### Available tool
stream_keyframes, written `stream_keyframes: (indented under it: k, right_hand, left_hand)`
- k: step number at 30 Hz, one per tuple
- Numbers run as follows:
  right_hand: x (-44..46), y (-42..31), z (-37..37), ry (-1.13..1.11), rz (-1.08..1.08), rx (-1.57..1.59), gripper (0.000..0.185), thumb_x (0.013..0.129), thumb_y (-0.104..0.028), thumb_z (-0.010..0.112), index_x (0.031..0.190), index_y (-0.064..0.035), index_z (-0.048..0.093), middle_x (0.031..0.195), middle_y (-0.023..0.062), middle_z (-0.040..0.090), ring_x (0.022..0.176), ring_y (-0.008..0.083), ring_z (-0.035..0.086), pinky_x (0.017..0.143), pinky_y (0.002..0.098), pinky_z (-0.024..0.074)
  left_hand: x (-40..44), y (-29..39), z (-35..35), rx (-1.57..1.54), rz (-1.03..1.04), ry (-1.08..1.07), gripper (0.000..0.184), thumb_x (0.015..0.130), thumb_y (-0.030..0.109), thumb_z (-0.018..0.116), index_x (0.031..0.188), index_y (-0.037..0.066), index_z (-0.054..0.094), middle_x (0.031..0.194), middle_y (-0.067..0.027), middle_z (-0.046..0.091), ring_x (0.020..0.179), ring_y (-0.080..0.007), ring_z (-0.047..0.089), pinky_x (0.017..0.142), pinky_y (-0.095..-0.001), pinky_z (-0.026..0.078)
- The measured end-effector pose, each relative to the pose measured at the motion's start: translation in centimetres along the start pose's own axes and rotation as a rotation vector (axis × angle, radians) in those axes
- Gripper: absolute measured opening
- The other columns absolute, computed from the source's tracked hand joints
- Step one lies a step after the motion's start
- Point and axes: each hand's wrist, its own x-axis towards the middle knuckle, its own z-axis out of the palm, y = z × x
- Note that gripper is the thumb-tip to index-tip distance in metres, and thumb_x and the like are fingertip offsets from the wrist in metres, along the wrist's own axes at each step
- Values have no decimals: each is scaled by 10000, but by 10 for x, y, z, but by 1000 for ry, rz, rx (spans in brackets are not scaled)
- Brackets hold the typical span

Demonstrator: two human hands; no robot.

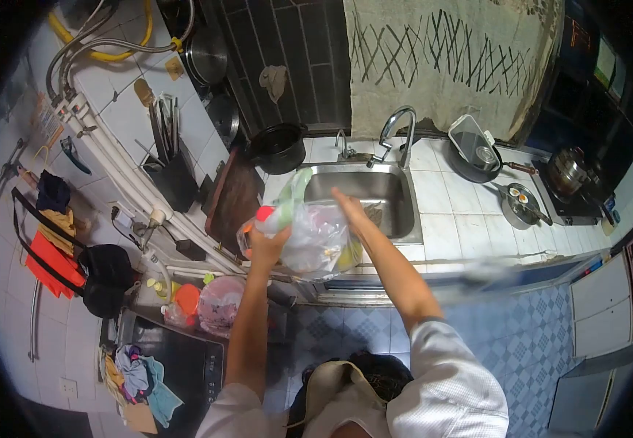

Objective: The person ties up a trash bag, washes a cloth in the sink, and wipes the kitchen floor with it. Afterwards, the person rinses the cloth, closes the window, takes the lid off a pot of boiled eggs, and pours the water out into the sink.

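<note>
A: ok so why's the plastic bag [309, 237] hanging just left of centre, over the near-left edge of the sink [416, 212]?

B: my guess, the left hand [267, 247] is gripping its left side and bearing weight. The right hand [351, 207] is steadying the other side, maybe, its fingers looking fairly straight; can't tell if it's pinching anything.

A: and textures?

B: thin, crinkly see-through film is bulging into lumps. Boxy steel is gleaming behind, and glossy square tiles [462, 193] are surrounding it.

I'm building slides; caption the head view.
Bare left hand and right hand handle a filled clear plastic bag at a rectangular steel sink.
</note>
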Motion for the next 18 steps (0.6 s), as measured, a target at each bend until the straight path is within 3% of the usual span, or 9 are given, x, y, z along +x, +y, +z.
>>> stream_keyframes:
  k: [2, 3, 5, 6, 7, 8, 12, 15, 18]
  right_hand:
    - [-11, -4, -7, -240, -426, -500, 289, 695, -277, 639, 732, -13, 528, 803, 118, 592, 695, 207, 560, 626, 298, 435]
    - [-14, -11, -9, -240, -424, -501, 289, 695, -277, 639, 732, -13, 528, 803, 118, 592, 695, 207, 560, 626, 298, 435]
    - [-22, -32, -7, -146, -353, -1008, 255, 678, -241, 639, 761, -21, 537, 830, 168, 588, 663, 290, 572, 612, 337, 448]
    - [-30, -41, -3, -152, -351, -1013, 255, 678, -241, 639, 761, -21, 537, 830, 168, 588, 663, 290, 572, 612, 337, 448]
    - [-41, -51, 1, 3, -625, -1186, 210, 680, -214, 609, 734, -26, 534, 820, 169, 586, 649, 300, 568, 609, 368, 446]
    - [-48, -57, 4, 170, -907, -1342, 166, 682, -188, 580, 707, -30, 532, 810, 171, 584, 636, 311, 564, 607, 399, 443]
    - [-47, -63, 7, 202, -875, -1337, 137, 674, -152, 554, 740, -32, 549, 815, 194, 573, 704, 369, 542, 625, 419, 439]
    - [-26, -56, 0, 169, -789, -1165, 166, 731, -194, 568, 810, -48, 585, 771, 161, 588, 688, 300, 587, 601, 400, 455]
    - [-20, -53, -1, -49, -314, -901, 233, 749, -200, 571, 933, -57, 570, 850, 94, 589, 705, 221, 586, 636, 340, 461]
  left_hand:
    - [1, -15, -4, -102, -63, 35, 363, 628, 42, 632, 967, 8, 506, 829, -30, 563, 752, -127, 538, 703, -252, 419]
    - [3, -21, -6, -204, -118, 79, 366, 628, 43, 633, 970, 9, 506, 840, -30, 560, 771, -123, 535, 712, -251, 416]
    - [1, -9, 5, -134, -54, 76, 387, 622, 35, 640, 983, 13, 502, 872, -35, 546, 811, -123, 522, 737, -249, 409]
    - [2, -4, 11, -140, 18, 24, 405, 616, 36, 650, 992, 15, 499, 896, -40, 539, 833, -125, 515, 750, -250, 406]
    - [2, -3, 14, -146, 88, -29, 423, 610, 37, 659, 1000, 16, 496, 921, -45, 532, 854, -128, 507, 762, -251, 403]
    - [4, -9, 17, -201, -53, -63, 464, 597, 46, 681, 1018, 13, 488, 964, -58, 527, 884, -138, 504, 781, -255, 402]
    - [18, -6, 22, -137, 22, -119, 476, 591, 88, 702, 1011, 9, 493, 948, -64, 542, 880, -141, 513, 776, -271, 410]
    - [35, 11, 24, -105, -2, -253, 478, 586, 103, 695, 1005, -6, 493, 931, -105, 559, 886, -191, 539, 769, -292, 417]
    - [57, 24, 31, 163, 70, -276, 467, 597, 128, 664, 1017, 8, 497, 936, -155, 565, 897, -250, 547, 765, -308, 421]
